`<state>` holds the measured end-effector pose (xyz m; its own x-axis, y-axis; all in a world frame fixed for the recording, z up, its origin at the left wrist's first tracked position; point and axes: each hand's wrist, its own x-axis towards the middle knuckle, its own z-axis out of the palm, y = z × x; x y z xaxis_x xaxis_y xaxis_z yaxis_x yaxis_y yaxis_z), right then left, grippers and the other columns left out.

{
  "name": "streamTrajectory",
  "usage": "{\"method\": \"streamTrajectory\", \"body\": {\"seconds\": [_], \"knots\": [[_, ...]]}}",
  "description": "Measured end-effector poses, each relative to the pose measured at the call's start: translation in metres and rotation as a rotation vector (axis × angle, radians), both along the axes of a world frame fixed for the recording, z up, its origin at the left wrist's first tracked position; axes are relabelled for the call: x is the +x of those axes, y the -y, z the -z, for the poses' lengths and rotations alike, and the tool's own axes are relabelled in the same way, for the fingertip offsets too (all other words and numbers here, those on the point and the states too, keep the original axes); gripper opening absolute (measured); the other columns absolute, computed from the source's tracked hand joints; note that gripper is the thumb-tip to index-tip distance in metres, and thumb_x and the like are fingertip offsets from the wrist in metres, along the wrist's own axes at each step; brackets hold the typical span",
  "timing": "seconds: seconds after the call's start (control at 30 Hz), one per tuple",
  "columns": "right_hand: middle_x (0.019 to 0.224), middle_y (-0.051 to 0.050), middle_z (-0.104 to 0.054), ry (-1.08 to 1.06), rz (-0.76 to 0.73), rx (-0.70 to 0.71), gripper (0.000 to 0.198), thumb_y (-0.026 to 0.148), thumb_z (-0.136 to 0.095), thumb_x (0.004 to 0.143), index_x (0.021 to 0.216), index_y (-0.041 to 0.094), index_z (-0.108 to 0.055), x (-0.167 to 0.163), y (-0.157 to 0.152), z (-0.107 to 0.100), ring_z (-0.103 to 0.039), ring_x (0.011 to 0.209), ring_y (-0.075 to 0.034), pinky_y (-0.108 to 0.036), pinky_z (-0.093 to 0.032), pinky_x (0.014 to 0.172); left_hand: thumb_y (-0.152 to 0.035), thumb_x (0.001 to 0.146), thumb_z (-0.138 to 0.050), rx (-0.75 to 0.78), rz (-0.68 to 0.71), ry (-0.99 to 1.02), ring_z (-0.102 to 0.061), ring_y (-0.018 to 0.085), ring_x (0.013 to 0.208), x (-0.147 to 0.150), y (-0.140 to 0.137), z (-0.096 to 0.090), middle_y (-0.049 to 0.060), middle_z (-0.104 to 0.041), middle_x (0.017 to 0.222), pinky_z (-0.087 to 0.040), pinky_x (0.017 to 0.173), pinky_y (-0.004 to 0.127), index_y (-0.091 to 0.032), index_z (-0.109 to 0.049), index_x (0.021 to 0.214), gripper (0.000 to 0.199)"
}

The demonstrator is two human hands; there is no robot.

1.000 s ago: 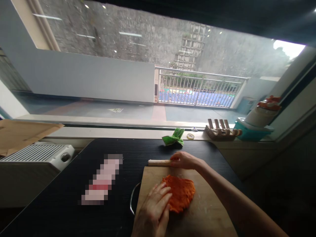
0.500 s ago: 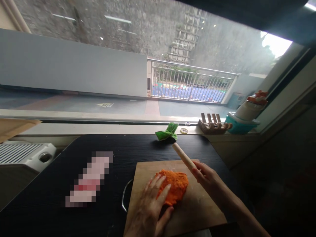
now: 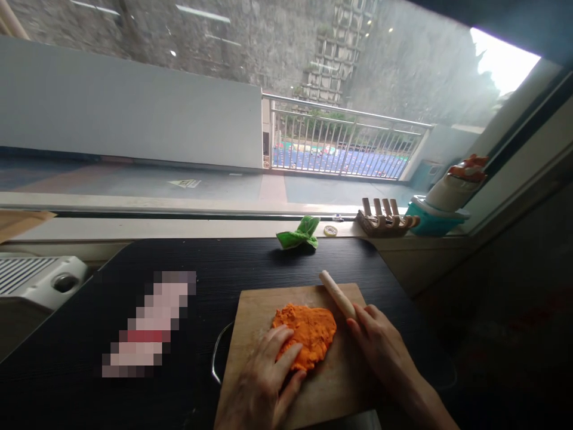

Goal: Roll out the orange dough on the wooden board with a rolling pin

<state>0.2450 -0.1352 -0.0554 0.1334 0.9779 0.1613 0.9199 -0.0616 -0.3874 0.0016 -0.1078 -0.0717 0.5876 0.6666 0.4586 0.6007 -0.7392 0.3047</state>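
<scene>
A flattened lump of orange dough (image 3: 311, 334) lies on the wooden board (image 3: 259, 295). My left hand (image 3: 268, 367) rests on the dough's left and near edge, fingers stretched out and apart. To the right of the dough, my right hand (image 3: 373, 331) is closed around the near end of a pale wooden rolling pin (image 3: 335, 292). The pin's far end points up and left, over the board's back edge. Its near end is hidden in my palm.
The board stands on a black table (image 3: 210, 322), with a metal handle (image 3: 217, 352) at its left. A green cloth (image 3: 299, 233) lies at the back edge. On the windowsill are a roll of tape (image 3: 330, 230), a brown rack (image 3: 385, 221) and a teal box (image 3: 436, 218). A pixelated patch covers something at left.
My right hand has lowered the rolling pin toward the board, right of the dough. My left hand stays on the dough. The whole view has shifted slightly.
</scene>
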Motion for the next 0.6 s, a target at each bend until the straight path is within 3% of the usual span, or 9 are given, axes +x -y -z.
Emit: {"method": "streamTrajectory", "body": {"seconds": [0.3, 0.47, 0.6], "knots": [[0.093, -0.006, -0.058, 0.064, -0.035, 0.047, 0.029, 0.029, -0.04, 0.092, 0.116, 0.017, -0.052, -0.0065, 0.0053, 0.0005, -0.058, 0.085, -0.02, -0.032, -0.048, 0.074, -0.029, 0.084, -0.055, 0.081, 0.027, -0.038, -0.054, 0.025, 0.116, -0.0001, -0.0018, -0.0002, 0.008, -0.057, 0.125, -0.052, 0.092, 0.039, -0.022, -0.057, 0.114, 0.031], [0.092, -0.005, -0.057, 0.04, -0.097, -0.006, 0.022, 0.028, -0.04, 0.093, 0.106, 0.019, -0.056, -0.0034, 0.0042, -0.0058, -0.057, 0.084, -0.019, -0.03, -0.047, 0.073, -0.028, 0.085, -0.055, 0.061, 0.035, -0.04, -0.053, 0.025, 0.117, -0.0001, -0.0011, 0.001, 0.008, -0.055, 0.127, -0.051, 0.092, 0.04, -0.022, -0.055, 0.116, 0.032], [0.095, -0.007, -0.058, 0.041, -0.14, 0.012, 0.023, 0.024, -0.044, 0.09, 0.11, 0.018, -0.055, -0.001, -0.0007, -0.0071, -0.057, 0.088, -0.02, -0.031, -0.047, 0.076, -0.026, 0.084, -0.056, 0.043, 0.017, -0.02, -0.052, 0.026, 0.118, 0.0013, 0.0004, -0.0005, 0.009, -0.052, 0.127, -0.051, 0.093, 0.041, -0.022, -0.056, 0.113, 0.029]]}}
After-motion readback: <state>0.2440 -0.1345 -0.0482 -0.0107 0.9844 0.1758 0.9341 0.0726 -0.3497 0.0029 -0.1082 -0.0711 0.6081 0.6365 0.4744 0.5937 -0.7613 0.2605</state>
